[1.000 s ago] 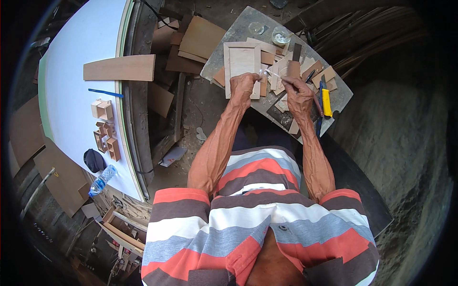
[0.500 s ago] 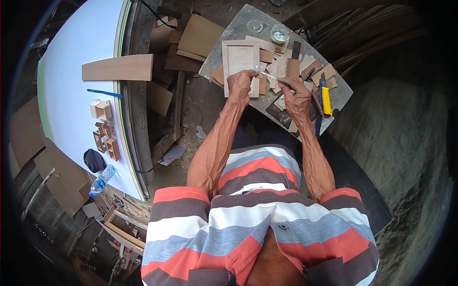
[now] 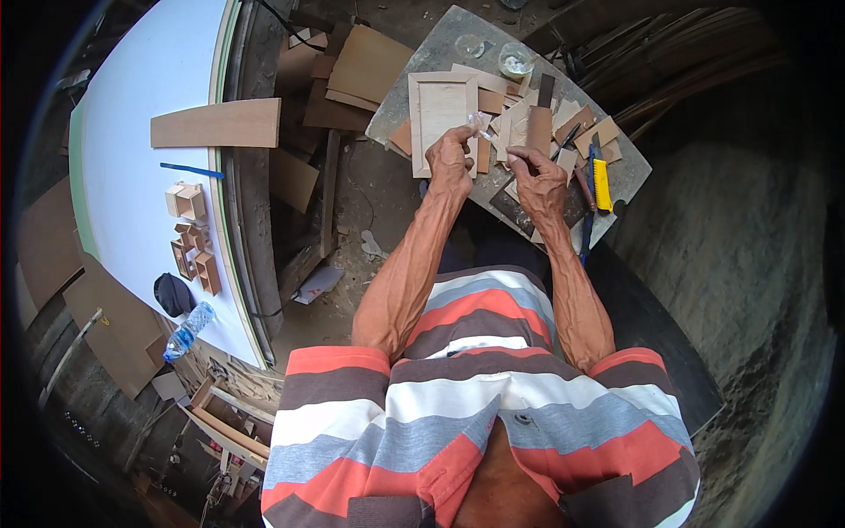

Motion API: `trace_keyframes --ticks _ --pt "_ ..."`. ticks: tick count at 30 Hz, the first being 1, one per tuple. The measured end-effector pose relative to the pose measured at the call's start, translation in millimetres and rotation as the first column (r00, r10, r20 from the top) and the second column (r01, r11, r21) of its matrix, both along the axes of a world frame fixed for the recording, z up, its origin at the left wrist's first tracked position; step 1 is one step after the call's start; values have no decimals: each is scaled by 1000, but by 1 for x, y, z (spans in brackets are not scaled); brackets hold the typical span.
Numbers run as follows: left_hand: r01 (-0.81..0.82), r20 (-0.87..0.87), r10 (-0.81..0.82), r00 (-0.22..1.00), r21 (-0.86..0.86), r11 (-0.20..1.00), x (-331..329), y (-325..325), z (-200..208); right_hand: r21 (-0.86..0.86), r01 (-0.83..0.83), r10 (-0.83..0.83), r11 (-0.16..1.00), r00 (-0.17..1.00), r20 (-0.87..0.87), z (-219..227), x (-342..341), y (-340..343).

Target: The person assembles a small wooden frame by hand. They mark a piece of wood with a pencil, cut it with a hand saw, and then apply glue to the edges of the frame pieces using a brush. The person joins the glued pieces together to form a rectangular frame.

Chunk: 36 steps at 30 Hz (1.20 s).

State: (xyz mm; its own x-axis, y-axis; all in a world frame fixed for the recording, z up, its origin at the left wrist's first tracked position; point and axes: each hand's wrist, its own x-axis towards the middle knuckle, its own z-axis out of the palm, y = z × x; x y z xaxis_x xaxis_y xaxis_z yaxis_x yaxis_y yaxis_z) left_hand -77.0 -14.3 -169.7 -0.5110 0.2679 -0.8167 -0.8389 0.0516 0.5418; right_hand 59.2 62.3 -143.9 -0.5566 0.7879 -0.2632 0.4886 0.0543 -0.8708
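The left hand is closed in a pinch on a small clear tube, its tip aimed toward the right hand, seemingly so that whatever it dispenses lands on the piece there. The right hand is closed too, fingertips gripping a small wooden strip held up just beside the tube's tip. Just beyond the left hand a shallow wooden frame panel lies flat on the grey bench, and to the right of the right hand a yellow utility knife rests among loose wood offcuts, within easy reach.
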Motion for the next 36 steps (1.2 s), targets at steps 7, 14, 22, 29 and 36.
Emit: trace_keyframes --ticks 7,14,22,29,36 --pt "-67 -13 67 998 -16 998 6 0 -10 -66 57 -59 996 997 -42 2 -4 -3" --pt "-53 -150 54 987 9 999 8 -5 -21 -68 189 -187 980 982 32 -12 5 3" --pt "-17 -806 -455 380 -498 867 -40 -6 -45 325 158 -169 933 986 4 -8 -17 67" --pt "-144 -800 -599 -36 -589 795 -62 2 -70 702 -101 6 705 991 136 -22 -72 128" --pt "-242 -706 -687 -173 -645 725 -65 8 -83 740 -192 49 645 976 210 -50 -85 141"
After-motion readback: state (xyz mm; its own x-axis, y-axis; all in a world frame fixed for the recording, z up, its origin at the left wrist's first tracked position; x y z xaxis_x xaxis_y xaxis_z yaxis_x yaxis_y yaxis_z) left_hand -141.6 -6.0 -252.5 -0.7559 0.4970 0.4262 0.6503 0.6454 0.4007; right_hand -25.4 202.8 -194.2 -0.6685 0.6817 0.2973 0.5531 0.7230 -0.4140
